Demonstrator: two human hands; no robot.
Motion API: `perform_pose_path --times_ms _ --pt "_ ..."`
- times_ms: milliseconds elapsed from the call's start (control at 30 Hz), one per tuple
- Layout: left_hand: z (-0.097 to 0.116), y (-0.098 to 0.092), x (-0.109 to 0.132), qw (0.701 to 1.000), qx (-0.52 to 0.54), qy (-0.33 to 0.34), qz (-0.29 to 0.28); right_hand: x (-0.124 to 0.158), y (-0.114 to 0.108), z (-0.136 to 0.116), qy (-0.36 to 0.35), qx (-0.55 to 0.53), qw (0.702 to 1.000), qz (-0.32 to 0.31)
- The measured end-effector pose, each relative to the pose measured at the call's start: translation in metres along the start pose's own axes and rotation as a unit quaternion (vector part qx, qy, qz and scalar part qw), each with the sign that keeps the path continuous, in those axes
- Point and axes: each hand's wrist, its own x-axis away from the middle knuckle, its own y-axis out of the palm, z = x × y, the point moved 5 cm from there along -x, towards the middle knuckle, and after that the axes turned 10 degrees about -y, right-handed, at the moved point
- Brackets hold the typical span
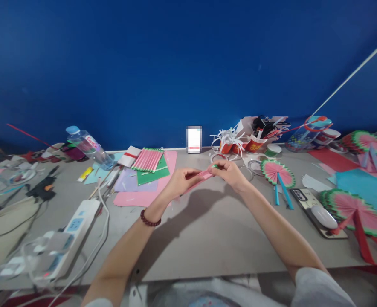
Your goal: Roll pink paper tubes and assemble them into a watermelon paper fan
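My left hand (185, 180) and my right hand (228, 172) meet above the middle of the table, both closed on one narrow strip of folded pink paper (202, 175). A bit of green shows at the strip's right end, under my right fingers. The strip slants up to the right, its lower left end partly covered by my left hand. Behind my left hand lies a pleated pink paper with green edges (148, 160), on a green sheet (153, 174). To the right of my right hand rests a pink and green paper fan (277, 172) with blue sticks.
A power strip (75, 232) with plugs and cables sits at front left, a glue gun (43, 185) behind it. A tilted water bottle (91, 147) stands at back left. Cups of paper strips (227, 145) line the blue wall. A phone (316, 213) bearing a mouse (323, 216) lies right, beside another fan (356, 209).
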Motion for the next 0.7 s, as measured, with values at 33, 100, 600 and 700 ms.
perform_pose_path --times_ms 33,100,600,700 --pt "-0.001 -0.001 -0.001 1.0 -0.007 -0.007 0.0 -0.001 -0.001 0.0 0.0 0.002 1.0 0.002" --pt "-0.004 -0.003 -0.002 1.0 -0.012 -0.023 -0.007 -0.001 -0.001 0.0 0.001 0.006 1.0 0.0" --pt "-0.01 -0.003 -0.005 0.999 -0.007 -0.05 0.009 -0.001 0.0 0.001 -0.012 0.035 0.999 -0.016" --pt "-0.01 0.0 -0.005 0.999 -0.011 -0.035 -0.011 -0.002 0.001 0.0 -0.025 0.043 0.999 -0.022"
